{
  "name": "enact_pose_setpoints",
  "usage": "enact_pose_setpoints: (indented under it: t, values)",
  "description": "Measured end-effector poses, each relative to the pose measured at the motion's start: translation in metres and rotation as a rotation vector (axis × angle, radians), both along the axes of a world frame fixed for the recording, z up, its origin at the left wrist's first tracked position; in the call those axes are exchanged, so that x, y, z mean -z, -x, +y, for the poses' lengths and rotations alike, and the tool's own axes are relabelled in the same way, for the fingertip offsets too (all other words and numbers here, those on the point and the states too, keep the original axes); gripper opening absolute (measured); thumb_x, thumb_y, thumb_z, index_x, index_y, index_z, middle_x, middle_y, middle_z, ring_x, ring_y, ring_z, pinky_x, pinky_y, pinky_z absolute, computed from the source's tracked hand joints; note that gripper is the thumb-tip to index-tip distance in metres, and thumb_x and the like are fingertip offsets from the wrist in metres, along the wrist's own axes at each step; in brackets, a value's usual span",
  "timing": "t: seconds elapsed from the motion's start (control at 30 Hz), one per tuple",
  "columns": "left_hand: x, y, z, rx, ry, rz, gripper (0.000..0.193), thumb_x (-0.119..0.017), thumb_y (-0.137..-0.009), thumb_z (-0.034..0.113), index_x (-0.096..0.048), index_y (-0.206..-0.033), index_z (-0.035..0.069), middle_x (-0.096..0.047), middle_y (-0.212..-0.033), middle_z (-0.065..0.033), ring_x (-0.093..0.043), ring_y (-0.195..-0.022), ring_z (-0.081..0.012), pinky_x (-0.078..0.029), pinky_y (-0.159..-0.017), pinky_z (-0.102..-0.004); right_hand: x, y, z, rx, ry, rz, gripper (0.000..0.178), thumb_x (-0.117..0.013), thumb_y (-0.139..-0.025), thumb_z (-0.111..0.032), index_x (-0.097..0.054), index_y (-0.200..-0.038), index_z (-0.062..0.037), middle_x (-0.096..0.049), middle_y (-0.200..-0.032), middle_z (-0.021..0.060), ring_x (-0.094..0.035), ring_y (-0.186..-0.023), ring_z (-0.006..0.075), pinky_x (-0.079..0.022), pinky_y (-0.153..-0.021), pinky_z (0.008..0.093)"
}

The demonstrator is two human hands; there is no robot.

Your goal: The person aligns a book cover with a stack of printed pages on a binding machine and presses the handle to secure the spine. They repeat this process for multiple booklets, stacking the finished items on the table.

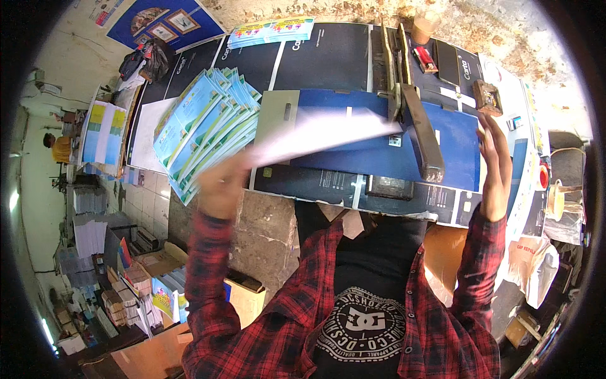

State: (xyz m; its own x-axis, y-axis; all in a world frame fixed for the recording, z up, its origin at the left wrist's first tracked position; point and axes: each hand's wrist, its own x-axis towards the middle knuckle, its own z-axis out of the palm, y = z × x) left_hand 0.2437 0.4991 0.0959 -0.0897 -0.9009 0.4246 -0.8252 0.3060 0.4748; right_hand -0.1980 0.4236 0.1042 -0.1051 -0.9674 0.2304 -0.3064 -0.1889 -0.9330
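Note:
A white paper booklet point(322, 136), smeared by motion, slants over the blue board point(454, 148); its far end reaches in beside the long-arm stapler point(421, 136). My left hand point(222, 183) grips the booklet's near left end, though its fingers are blurred. At the board's right edge is my right hand point(495, 167), fingers stretched out and holding nothing. Left of the booklet, a fanned pile of blue-green printed booklets point(208, 123) spreads over the table, close to my left hand.
A flat stack of printed sheets point(271, 31) lies at the table's far edge. Toward the far right stand a glass of brown drink point(426, 26), a red pack point(425, 60) and an ashtray point(487, 98). Paper stacks point(88, 234) fill the left, where another person point(61, 148) appears.

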Motion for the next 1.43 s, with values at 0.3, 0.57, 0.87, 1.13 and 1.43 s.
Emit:
enact_pose_setpoints:
  t: [0.3,0.57,0.87,1.13,1.43]
  values:
    - [-0.046,-0.182,-0.033,-0.638,0.547,-0.405,0.019,-0.062,-0.095,0.011,-0.074,-0.108,0.003,-0.073,-0.106,-0.0164,-0.070,-0.092,-0.0312,-0.054,-0.084,-0.0350,0.079,0.053,0.065,0.157,-0.190,0.001,0.046,-0.057,-0.100,-0.020,-0.049,-0.139,0.0029,-0.055,-0.136,0.0169,-0.054,-0.120,0.0200,-0.043,-0.102,0.0332]
    - [0.147,-0.246,-0.054,-0.502,-0.125,-0.440,0.035,-0.063,-0.093,0.014,-0.064,-0.127,0.003,-0.064,-0.127,-0.0192,-0.059,-0.118,-0.0358,-0.042,-0.106,-0.0413,0.073,0.061,-0.038,0.112,-0.032,0.344,0.049,-0.069,-0.091,-0.034,-0.061,-0.126,-0.0016,-0.067,-0.117,0.0166,-0.065,-0.107,0.0271,-0.049,-0.094,0.0392]
    - [0.140,-0.003,-0.005,-0.506,0.106,0.035,0.048,-0.051,-0.103,0.024,-0.044,-0.141,-0.004,-0.046,-0.144,-0.0235,-0.043,-0.134,-0.0390,-0.033,-0.112,-0.0480,0.120,0.045,-0.282,0.122,0.109,0.488,0.074,-0.077,-0.080,-0.050,-0.054,-0.134,-0.0063,-0.067,-0.117,0.0175,-0.065,-0.110,0.0327,-0.051,-0.096,0.0416]
    - [0.220,0.046,-0.021,-0.702,0.258,0.091,0.073,-0.032,-0.103,0.053,-0.029,-0.150,-0.003,-0.033,-0.151,-0.0257,-0.030,-0.142,-0.0402,-0.022,-0.116,-0.0560,0.160,0.010,-0.393,0.270,0.023,0.364,0.108,-0.087,-0.063,-0.055,-0.040,-0.142,0.0018,-0.056,-0.132,0.0238,-0.052,-0.124,0.0382,-0.042,-0.106,0.0464]
    - [0.221,0.040,-0.020,-0.728,0.136,0.190,0.086,-0.034,-0.096,0.067,-0.029,-0.152,0.003,-0.032,-0.152,-0.0234,-0.028,-0.143,-0.0395,-0.022,-0.117,-0.0554,0.163,-0.001,-0.425,0.286,0.025,0.288,0.091,-0.086,-0.062,-0.052,-0.047,-0.131,-0.0062,-0.064,-0.123,0.0195,-0.060,-0.117,0.0356,-0.040,-0.106,0.0501]
